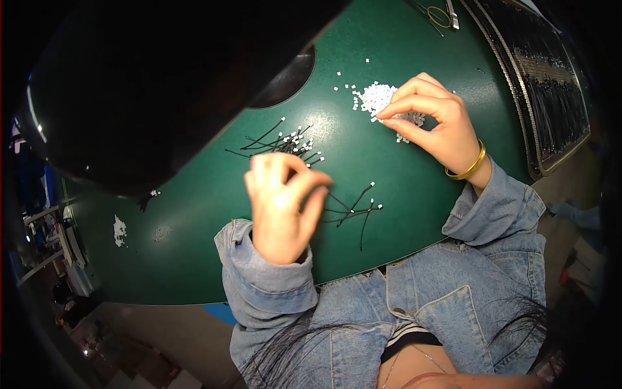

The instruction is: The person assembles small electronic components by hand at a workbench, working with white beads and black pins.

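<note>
My right hand (435, 118) is over a heap of tiny white plastic pieces (376, 97). Its thumb and forefinger meet in a pinch, with a small white plastic piece (374, 119) at their tips. Part of the heap is hidden under the fingers. My left hand (283, 204), slightly blurred, is curled with thumb and forefinger close together; anything between them is too smeared to make out. Just beyond it lies a bunch of short black wires (259, 139) with white ends. Several more such wires (353, 214) are spread on the green table (414, 194), between my left hand and the front edge.
A large dark object (162, 84) hangs over the upper left, above a dark round base (291, 81). On the right stands a rack of black strands (551, 91). Small white heaps (119, 231) and a dark bundle (146, 201) lie at the left. A yellow loop (439, 17) is at the far edge.
</note>
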Demonstrator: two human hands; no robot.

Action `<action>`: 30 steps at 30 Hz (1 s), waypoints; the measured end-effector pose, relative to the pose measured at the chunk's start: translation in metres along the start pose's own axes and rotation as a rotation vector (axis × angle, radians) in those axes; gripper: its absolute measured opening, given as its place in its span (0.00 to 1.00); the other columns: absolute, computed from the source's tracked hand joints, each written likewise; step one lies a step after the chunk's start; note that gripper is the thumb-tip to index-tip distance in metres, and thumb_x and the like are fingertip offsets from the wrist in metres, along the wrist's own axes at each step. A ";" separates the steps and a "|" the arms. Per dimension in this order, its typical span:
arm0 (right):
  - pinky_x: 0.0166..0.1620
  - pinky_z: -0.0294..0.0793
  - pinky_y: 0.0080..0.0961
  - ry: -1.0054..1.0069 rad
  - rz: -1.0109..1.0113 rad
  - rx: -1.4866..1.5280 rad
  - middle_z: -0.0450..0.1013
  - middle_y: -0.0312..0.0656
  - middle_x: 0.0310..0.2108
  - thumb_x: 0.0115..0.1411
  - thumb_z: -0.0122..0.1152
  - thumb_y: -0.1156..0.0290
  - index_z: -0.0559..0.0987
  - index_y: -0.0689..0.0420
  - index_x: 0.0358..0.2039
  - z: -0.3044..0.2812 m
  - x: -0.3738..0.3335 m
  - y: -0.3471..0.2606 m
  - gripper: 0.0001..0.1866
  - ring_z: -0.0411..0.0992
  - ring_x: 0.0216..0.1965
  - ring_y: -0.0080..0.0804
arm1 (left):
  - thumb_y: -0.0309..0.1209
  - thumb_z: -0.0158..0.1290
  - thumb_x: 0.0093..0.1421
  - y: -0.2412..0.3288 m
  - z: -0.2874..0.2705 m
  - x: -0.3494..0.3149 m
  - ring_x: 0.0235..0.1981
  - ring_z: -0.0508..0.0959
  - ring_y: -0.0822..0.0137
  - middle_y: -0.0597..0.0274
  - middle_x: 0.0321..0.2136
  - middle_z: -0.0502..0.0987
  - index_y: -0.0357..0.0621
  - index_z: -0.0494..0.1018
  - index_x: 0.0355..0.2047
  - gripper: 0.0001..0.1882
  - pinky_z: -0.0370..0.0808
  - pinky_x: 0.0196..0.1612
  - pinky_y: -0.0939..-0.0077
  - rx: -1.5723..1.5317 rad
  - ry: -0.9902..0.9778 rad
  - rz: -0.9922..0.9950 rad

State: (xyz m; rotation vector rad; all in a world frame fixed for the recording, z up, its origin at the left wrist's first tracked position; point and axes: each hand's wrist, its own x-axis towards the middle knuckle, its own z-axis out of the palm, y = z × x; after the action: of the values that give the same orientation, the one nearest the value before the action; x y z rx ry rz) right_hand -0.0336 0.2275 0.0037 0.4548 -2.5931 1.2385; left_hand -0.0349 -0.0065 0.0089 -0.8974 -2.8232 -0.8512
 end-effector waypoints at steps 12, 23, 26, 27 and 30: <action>0.33 0.66 0.21 -0.019 -0.073 -0.229 0.68 0.33 0.24 0.39 0.62 0.78 0.78 0.56 0.23 0.014 0.000 0.011 0.07 0.64 0.31 0.28 | 0.22 0.56 0.40 0.009 0.005 -0.002 0.32 0.66 0.65 0.63 0.24 0.67 0.42 0.70 0.23 0.08 0.60 0.37 0.74 -0.247 -0.314 0.046; 0.35 0.70 0.19 -0.069 0.122 0.156 0.72 0.38 0.26 0.43 0.59 0.82 0.75 0.62 0.25 0.012 -0.003 -0.010 0.06 0.71 0.30 0.26 | 0.20 0.50 0.53 0.020 0.004 0.001 0.29 0.76 0.72 0.58 0.26 0.75 0.32 0.70 0.28 0.03 0.71 0.31 0.85 -1.333 -0.279 -0.581; 0.35 0.71 0.18 -0.162 0.302 0.449 0.73 0.39 0.27 0.45 0.59 0.82 0.75 0.63 0.26 0.012 -0.007 -0.014 0.05 0.72 0.30 0.25 | 0.20 0.50 0.52 0.018 0.008 0.000 0.27 0.75 0.72 0.58 0.25 0.74 0.32 0.70 0.29 0.04 0.71 0.31 0.83 -1.387 -0.301 -0.607; 0.35 0.71 0.18 -0.206 0.383 0.617 0.73 0.40 0.26 0.46 0.59 0.82 0.75 0.63 0.26 0.012 -0.008 -0.014 0.05 0.72 0.29 0.24 | 0.20 0.50 0.52 0.019 0.009 0.000 0.27 0.75 0.72 0.58 0.25 0.74 0.32 0.70 0.29 0.04 0.71 0.31 0.83 -1.387 -0.301 -0.608; 0.35 0.71 0.17 -0.284 0.476 0.857 0.73 0.40 0.26 0.47 0.59 0.81 0.75 0.64 0.26 0.014 -0.011 -0.018 0.04 0.72 0.29 0.24 | 0.20 0.50 0.51 0.020 0.013 0.000 0.24 0.74 0.70 0.59 0.22 0.72 0.34 0.69 0.26 0.02 0.70 0.30 0.81 -1.418 -0.233 -0.573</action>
State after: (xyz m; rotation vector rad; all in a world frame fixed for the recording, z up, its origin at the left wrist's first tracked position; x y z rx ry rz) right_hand -0.0182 0.2078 0.0046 0.1386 -2.3147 2.6248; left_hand -0.0223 0.0142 0.0075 -0.0784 -2.2557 -3.0824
